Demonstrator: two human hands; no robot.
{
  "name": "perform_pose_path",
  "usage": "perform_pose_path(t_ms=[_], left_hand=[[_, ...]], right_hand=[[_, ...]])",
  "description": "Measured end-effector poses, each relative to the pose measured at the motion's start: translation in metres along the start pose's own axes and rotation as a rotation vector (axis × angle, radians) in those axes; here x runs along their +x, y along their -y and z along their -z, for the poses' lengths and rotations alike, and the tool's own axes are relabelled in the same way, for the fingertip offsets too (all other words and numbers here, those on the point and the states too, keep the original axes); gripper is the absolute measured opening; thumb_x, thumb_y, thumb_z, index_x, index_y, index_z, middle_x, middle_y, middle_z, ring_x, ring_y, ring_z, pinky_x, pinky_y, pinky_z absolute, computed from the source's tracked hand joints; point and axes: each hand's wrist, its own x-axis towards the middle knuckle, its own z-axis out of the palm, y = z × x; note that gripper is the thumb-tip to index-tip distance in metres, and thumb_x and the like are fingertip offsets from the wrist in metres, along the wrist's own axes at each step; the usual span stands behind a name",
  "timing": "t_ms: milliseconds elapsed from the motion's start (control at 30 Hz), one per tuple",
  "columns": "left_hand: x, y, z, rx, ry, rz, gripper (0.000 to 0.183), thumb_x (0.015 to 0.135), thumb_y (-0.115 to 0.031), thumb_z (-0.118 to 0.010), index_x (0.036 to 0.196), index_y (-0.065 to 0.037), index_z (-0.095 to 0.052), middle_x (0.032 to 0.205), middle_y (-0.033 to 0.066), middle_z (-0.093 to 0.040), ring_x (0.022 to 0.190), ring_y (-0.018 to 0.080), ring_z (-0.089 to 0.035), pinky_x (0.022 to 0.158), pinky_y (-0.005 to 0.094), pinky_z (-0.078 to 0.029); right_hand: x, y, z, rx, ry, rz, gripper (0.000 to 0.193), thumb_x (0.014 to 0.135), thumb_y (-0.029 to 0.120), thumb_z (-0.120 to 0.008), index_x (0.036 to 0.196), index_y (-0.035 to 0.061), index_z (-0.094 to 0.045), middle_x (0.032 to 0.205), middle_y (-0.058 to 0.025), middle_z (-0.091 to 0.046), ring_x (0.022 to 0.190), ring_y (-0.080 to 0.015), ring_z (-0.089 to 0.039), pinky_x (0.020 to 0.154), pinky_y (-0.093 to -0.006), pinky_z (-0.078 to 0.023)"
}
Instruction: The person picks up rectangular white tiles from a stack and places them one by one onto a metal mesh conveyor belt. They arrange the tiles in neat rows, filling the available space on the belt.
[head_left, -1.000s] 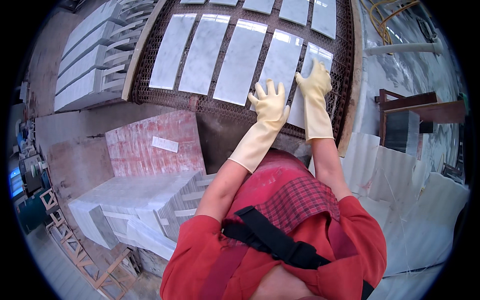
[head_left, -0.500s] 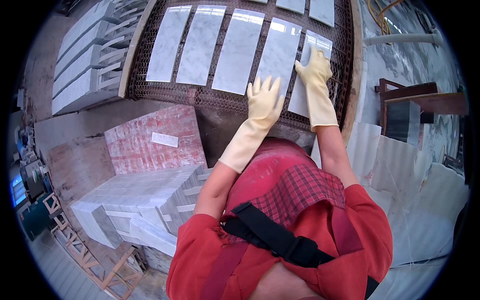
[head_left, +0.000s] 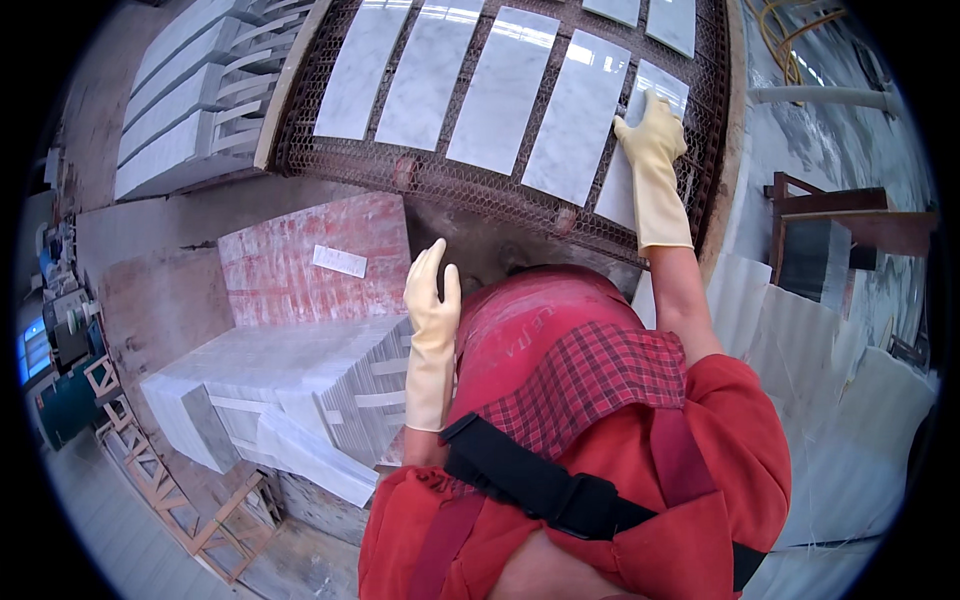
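My right hand (head_left: 655, 140), in a cream rubber glove, lies on the far part of a white-grey marble tile (head_left: 618, 192) at the right end of a row. Its fingers are stretched out, with the thumb apart beyond the tile's left edge. The tile rests on a brown wire-mesh conveyor (head_left: 450, 182) beside similar glossy tiles, including the neighbouring tile (head_left: 575, 120). My left hand (head_left: 432, 305), gloved the same, hangs in the air left of my apron (head_left: 530, 340). Nothing is in it; its thumb stands away from the fingers.
A stack of thin tiles (head_left: 275, 350) with pale straps stands at my left, near a red-stained board (head_left: 290, 225) with a small white strip (head_left: 340, 261) on it. More strapped stacks (head_left: 165, 130) stand far left. A wooden rail (head_left: 732, 150) edges the conveyor's right side.
My left hand has come off the conveyor's near edge, moving left and back towards my body. My right hand stays on the same tile. The view has shifted slightly.
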Motion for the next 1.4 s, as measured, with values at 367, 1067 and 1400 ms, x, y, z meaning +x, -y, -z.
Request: perform_pose_path(t_ms=[367,1067,1400], left_hand=[[-0.033,0.005,0.017,-0.005,-0.019,0.215,0.039,0.099,-0.009,-0.07,0.137,-0.001,-0.069,0.134,0.0186,-0.072,0.125,0.0361,-0.068,0.109,0.0449,-0.052],[-0.129,0.061,0.134,0.165,-0.124,0.257,0.036,0.096,-0.016,-0.071,0.13,-0.003,-0.073,0.124,0.0188,-0.076,0.116,0.0377,-0.071,0.103,0.0466,-0.055],[-0.16,0.074,0.186,0.295,-0.442,0.245,0.041,0.091,-0.01,-0.076,0.13,-0.003,-0.072,0.12,0.0197,-0.075,0.112,0.0385,-0.072,0.098,0.0483,-0.056]], right_hand=[[0.007,0.002,0.001,0.003,0.008,0.008,0.09,0.083,0.048,-0.088,0.158,0.02,-0.048,0.148,-0.01,-0.062,0.136,-0.035,-0.06,0.104,-0.0542,-0.054],[-0.137,-0.025,-0.047,-0.083,-0.11,0.176,0.082,0.092,0.042,-0.078,0.161,0.0169,-0.041,0.166,-0.0115,-0.043,0.153,-0.0343,-0.038,0.112,-0.068,-0.039],[-0.134,-0.018,-0.048,-0.111,-0.05,0.101,0.082,0.094,0.04,-0.077,0.163,0.0184,-0.038,0.168,-0.0139,-0.039,0.155,-0.034,-0.036,0.114,-0.0705,-0.037]])
